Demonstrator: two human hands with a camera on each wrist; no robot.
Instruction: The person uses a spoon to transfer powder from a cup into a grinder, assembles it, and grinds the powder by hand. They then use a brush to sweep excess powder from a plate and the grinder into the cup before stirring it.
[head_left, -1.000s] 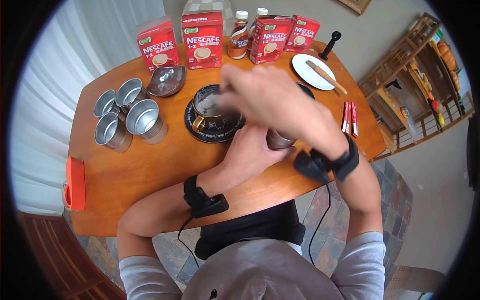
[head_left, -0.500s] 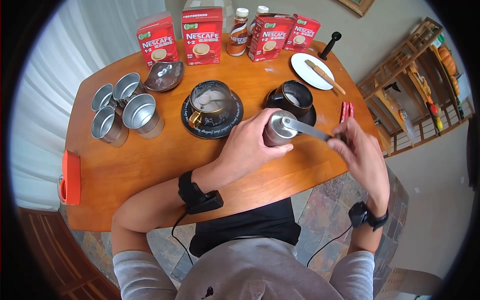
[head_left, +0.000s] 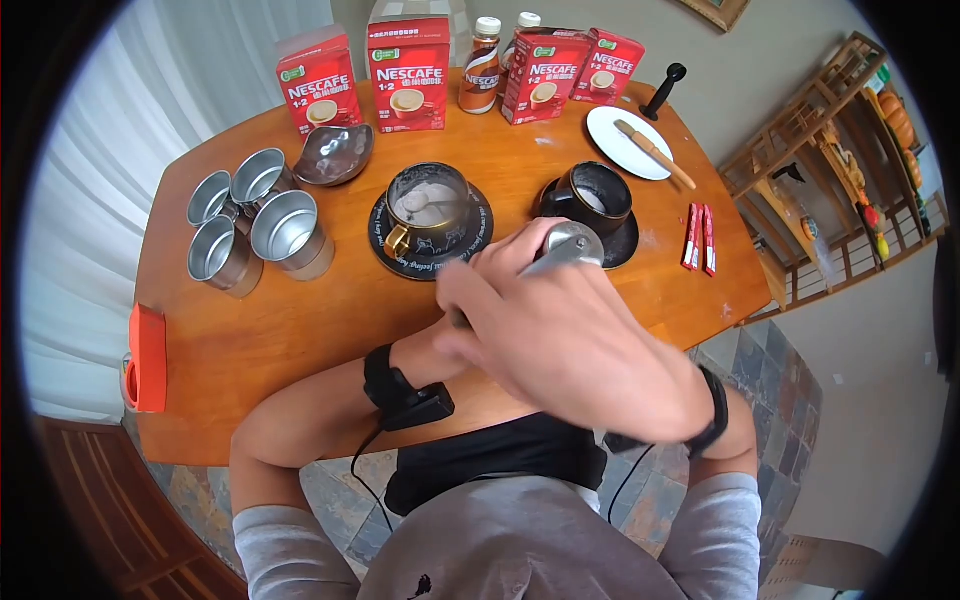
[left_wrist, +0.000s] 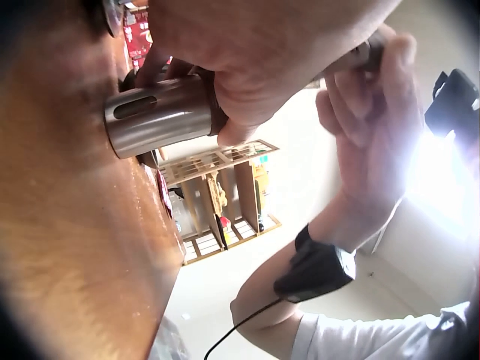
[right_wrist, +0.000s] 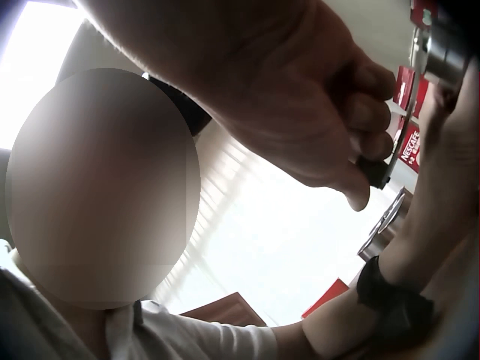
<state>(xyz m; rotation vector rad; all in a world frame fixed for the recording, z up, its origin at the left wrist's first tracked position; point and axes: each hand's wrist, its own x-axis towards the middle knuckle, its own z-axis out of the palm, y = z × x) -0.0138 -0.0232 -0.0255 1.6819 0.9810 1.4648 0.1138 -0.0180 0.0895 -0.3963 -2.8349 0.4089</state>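
Grinder: upright, at the table, on the person's side of the black cup; whether its base bears fully on the wood cannot be told. Left hand: fingers and thumb wrapped round the upper body. Right hand: fingers curled about the knob of the crank, blurred, apparently turning it. Sound practice: left grip firm, body vertical, crank swung level and evenly, knuckles clear of the left forearm. Farther off: gold-handled cup, four metal cups.
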